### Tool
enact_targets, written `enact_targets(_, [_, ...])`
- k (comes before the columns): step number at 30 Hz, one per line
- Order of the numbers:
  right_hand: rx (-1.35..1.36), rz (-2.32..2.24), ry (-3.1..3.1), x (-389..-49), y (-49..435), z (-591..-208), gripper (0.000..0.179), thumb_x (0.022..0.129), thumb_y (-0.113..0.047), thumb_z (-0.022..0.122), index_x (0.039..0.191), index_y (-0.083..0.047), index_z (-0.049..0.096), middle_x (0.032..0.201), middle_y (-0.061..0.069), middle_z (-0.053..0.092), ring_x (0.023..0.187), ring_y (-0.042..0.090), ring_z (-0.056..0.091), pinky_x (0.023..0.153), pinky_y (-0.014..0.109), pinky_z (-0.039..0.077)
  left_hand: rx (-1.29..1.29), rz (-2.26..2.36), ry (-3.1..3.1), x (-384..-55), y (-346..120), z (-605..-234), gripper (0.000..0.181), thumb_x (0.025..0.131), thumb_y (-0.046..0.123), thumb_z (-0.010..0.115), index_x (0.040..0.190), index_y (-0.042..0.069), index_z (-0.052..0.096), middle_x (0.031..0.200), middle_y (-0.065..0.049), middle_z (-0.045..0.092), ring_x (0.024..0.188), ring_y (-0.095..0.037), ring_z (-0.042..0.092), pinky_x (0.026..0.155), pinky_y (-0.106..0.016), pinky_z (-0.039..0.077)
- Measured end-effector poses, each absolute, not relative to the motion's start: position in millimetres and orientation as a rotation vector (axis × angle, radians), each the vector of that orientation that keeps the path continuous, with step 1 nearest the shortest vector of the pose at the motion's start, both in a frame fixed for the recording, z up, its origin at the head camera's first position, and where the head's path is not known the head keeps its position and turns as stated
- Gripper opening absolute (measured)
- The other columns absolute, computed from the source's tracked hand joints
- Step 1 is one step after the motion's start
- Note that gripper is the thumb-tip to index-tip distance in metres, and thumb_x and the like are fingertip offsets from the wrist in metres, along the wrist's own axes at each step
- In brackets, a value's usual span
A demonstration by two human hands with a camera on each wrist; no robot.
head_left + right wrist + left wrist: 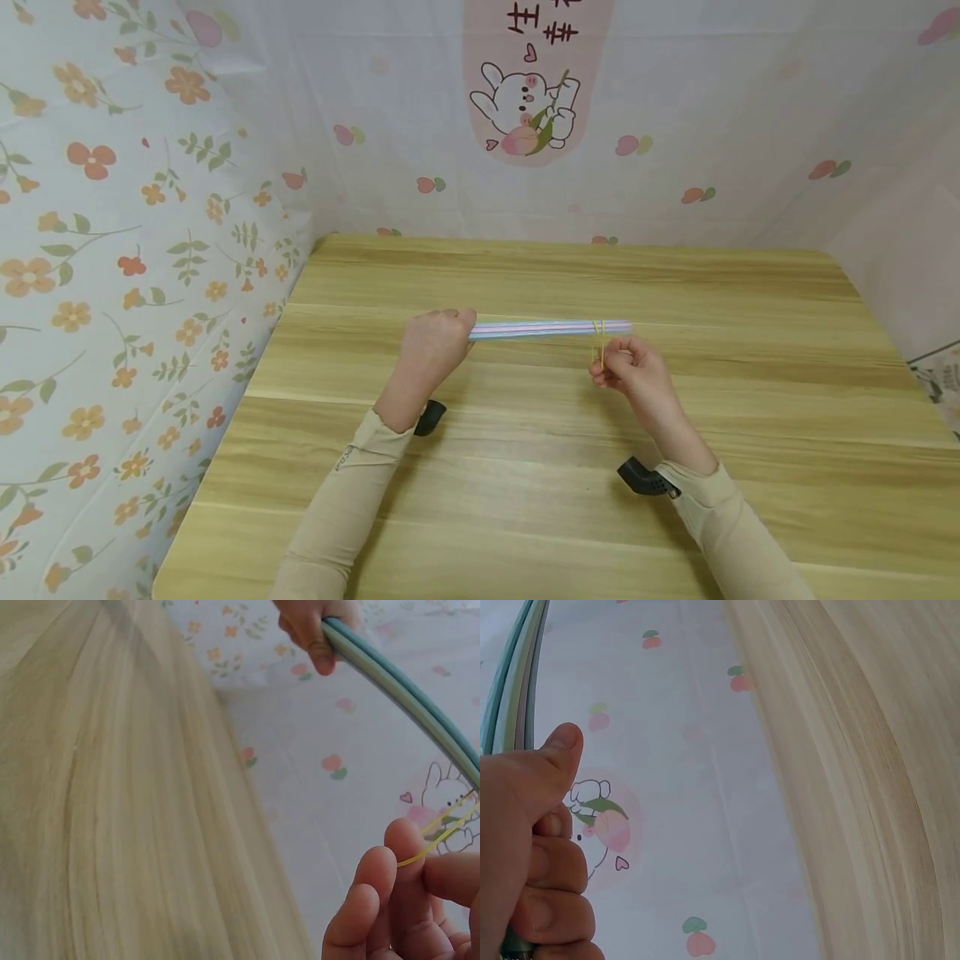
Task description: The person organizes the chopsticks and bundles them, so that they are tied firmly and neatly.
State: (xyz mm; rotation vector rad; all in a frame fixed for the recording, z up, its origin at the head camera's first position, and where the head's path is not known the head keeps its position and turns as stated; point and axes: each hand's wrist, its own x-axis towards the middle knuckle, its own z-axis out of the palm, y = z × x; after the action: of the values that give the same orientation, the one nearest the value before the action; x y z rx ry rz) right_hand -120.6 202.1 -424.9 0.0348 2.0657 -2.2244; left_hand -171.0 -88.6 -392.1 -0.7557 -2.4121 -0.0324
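A bundle of long, thin pastel straws (536, 330), blue and pink, stretches sideways above the wooden table. My left hand (438, 342) grips its left end in a fist, the thumb lying along the straws (511, 690) in the left wrist view. Around the bundle near its right end loops a yellow rubber band (602, 346). Just below that end, my right hand (633, 371) pinches the band and draws it down and away from the straws. The right wrist view shows the stretched rubber band (439, 844) running from the fingertips up to the bundle.
Beneath both hands spreads the wood-grain table (487, 500). A white printed cloth (675, 100) hangs along its back edge, and a flowered cloth (112, 250) along the left. Black wrist mounts (643, 477) jut from beside the sleeves.
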Motion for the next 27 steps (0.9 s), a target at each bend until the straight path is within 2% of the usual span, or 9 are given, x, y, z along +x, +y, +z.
enact_targets(7, [-0.021,-1.981,2.296,-115,205,-431,0.012,0.092,0.002,0.055,0.096,0.004,0.044,0.073,-0.010,0.068,0.065,0.006,0.061,0.059,0.022,0.049,-0.734,-0.009,-2.424,-172,-87,-393,0.027,0.079,0.016,0.075,0.065,0.010,0.052,0.048,0.003,0.041,0.045,-0.008,0.023,0.038,-0.020,0.020])
enact_targets(11, [-0.098,-1.817,2.469,-112,203,-431,0.012,0.090,0.002,0.059,0.096,0.010,0.052,0.078,0.002,0.069,0.067,0.009,0.062,0.060,0.024,0.050,-0.698,-0.001,-2.417,-173,-88,-393,0.028,0.078,0.015,0.076,0.065,0.010,0.052,0.048,0.002,0.043,0.044,-0.008,0.024,0.038,-0.020,0.020])
enact_targets(14, [-0.213,-1.733,2.599,-109,200,-429,0.010,0.089,0.001,0.062,0.094,0.009,0.063,0.083,0.015,0.070,0.069,0.003,0.063,0.062,0.023,0.053,-0.677,0.006,-2.417,-174,-88,-394,0.030,0.080,0.016,0.075,0.063,0.010,0.050,0.047,0.001,0.043,0.044,-0.008,0.023,0.038,-0.021,0.020])
enact_targets(18, [-0.578,-1.813,2.682,-104,193,-428,0.020,0.084,0.008,0.063,0.103,0.008,0.069,0.085,0.020,0.071,0.079,-0.003,0.065,0.069,0.019,0.054,-0.658,0.038,-2.444,-173,-88,-396,0.030,0.082,0.019,0.074,0.064,0.010,0.051,0.047,0.001,0.044,0.043,-0.008,0.023,0.037,-0.021,0.021])
enact_targets(22, [-0.969,-1.965,2.662,-102,187,-428,0.043,0.082,0.011,0.061,0.124,0.005,0.059,0.083,0.024,0.069,0.086,-0.001,0.067,0.075,0.018,0.053,-0.644,0.037,-2.486,-172,-89,-398,0.028,0.082,0.021,0.074,0.066,0.009,0.054,0.047,0.000,0.048,0.042,-0.008,0.025,0.036,-0.022,0.022])
enact_targets(27, [-1.018,-2.048,2.631,-101,181,-428,0.068,0.086,0.013,0.055,0.147,-0.004,0.031,0.083,0.025,0.068,0.086,-0.001,0.068,0.077,0.019,0.053,-0.626,0.014,-2.527,-171,-88,-399,0.027,0.082,0.020,0.074,0.066,0.009,0.054,0.048,-0.001,0.049,0.043,-0.008,0.024,0.036,-0.022,0.021])
